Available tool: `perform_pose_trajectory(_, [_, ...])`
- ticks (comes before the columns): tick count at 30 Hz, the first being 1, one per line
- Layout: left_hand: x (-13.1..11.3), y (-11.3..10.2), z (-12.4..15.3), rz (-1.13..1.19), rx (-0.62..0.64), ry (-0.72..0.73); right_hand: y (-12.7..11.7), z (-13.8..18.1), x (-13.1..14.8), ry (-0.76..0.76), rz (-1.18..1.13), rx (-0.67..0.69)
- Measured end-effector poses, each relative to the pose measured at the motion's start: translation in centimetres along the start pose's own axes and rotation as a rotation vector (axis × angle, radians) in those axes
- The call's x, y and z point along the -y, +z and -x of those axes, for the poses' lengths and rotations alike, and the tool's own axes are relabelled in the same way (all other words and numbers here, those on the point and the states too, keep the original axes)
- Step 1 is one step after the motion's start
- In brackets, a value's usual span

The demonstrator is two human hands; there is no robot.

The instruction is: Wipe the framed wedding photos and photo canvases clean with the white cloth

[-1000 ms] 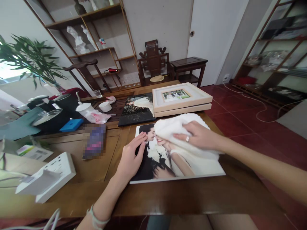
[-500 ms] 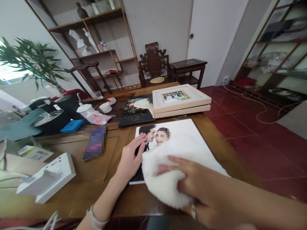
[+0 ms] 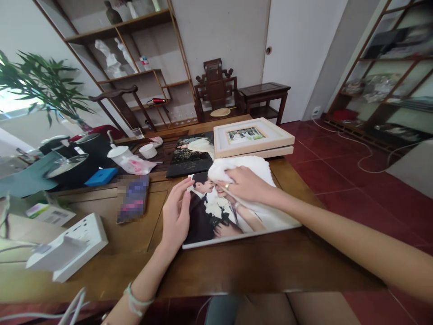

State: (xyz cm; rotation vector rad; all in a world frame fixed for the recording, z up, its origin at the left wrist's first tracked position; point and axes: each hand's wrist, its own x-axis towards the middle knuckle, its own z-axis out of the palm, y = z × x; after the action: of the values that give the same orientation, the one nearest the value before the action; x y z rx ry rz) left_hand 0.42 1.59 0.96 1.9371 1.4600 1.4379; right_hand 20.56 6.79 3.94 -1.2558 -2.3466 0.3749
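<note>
A wedding photo panel [image 3: 209,221] lies face up on the wooden table [image 3: 257,266] in front of me, showing a couple in a dark suit and a white dress. My left hand [image 3: 176,214] rests along the panel's left edge, fingers stretched out, nothing held. On the upper right part of the panel, my right hand [image 3: 248,184], with a ring on one finger, grips a fluffy white cloth [image 3: 260,169] and presses it against the surface. The cloth hides the panel's upper right area.
Beyond the panel are a dark photo panel [image 3: 191,158] and stacked pale wooden picture frames [image 3: 253,137]. To the left stand a white power strip [image 3: 81,246], a blurred purple packet [image 3: 133,198], a blue box [image 3: 101,177], a white cup [image 3: 148,151] and a dark pot [image 3: 72,169].
My right hand has moved the cloth away from me, from the panel's near part to its far edge, uncovering the lower picture. My left hand has shifted slightly left and down.
</note>
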Motion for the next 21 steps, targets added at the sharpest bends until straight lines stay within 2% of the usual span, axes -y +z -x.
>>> perform_pose_trajectory(3, [0.2,-0.2,0.1,0.124,-0.039,-0.154,1.3,0.0,2.8,-0.211,0.006,0.055])
perform_pose_trajectory(6, [0.3,-0.4,0.1,0.279,-0.09,-0.28,1.6,2.7,5.0,-0.427,-0.045,0.164])
perform_pose_trajectory(8, [-0.1,-0.8,-0.1,0.35,-0.125,-0.335,1.2,5.1,5.7,-0.502,-0.086,0.211])
perform_pose_trajectory(10, [-0.9,-1.3,-0.3,0.416,-0.153,-0.402,0.8,7.3,5.9,-0.517,-0.091,0.197])
perform_pose_trajectory(14, [-3.5,-2.6,-0.5,0.507,-0.19,-0.491,0.9,9.9,6.0,-0.445,0.04,0.037])
perform_pose_trajectory(19, [-6.8,-4.1,-0.2,0.519,-0.214,-0.467,1.7,10.5,6.9,-0.407,0.178,-0.334])
perform_pose_trajectory(21, [-7.8,-4.7,0.0,0.513,-0.222,-0.446,1.4,10.6,7.0,-0.399,0.141,-0.391])
